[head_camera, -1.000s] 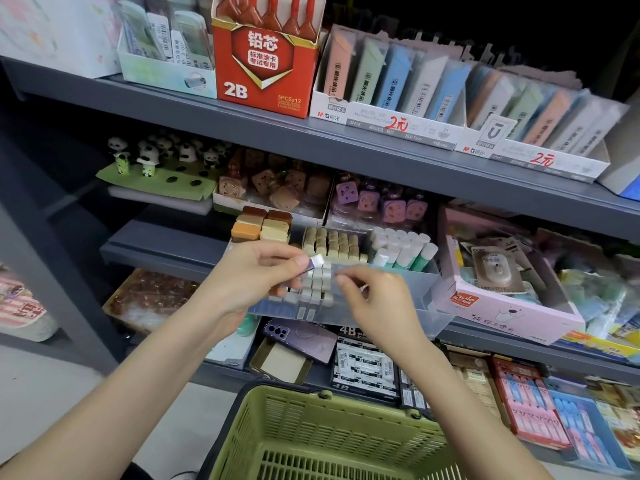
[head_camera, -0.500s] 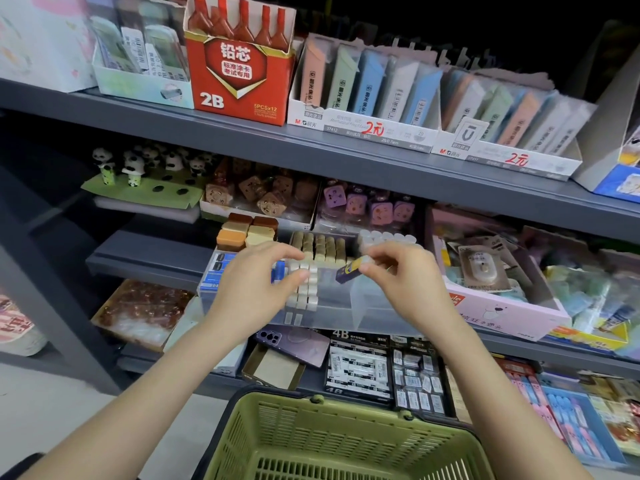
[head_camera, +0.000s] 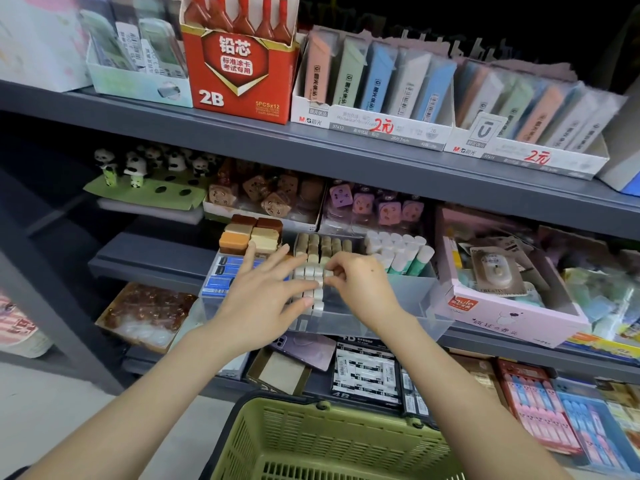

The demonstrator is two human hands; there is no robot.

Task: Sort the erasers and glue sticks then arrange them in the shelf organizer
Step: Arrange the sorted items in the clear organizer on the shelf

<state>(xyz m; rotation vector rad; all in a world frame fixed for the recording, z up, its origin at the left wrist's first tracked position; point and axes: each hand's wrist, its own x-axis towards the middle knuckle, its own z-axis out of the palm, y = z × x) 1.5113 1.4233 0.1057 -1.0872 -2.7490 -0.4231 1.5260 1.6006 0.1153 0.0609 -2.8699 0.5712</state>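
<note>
My left hand (head_camera: 263, 299) lies flat, fingers apart, on the small white erasers (head_camera: 309, 271); my right hand (head_camera: 362, 285) pinches one.

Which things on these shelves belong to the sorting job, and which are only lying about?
Job: organizer, white erasers, beige erasers, glue sticks, left hand, right hand.

Lying about: basket, red 2B box, panda figures, pink box.
</note>
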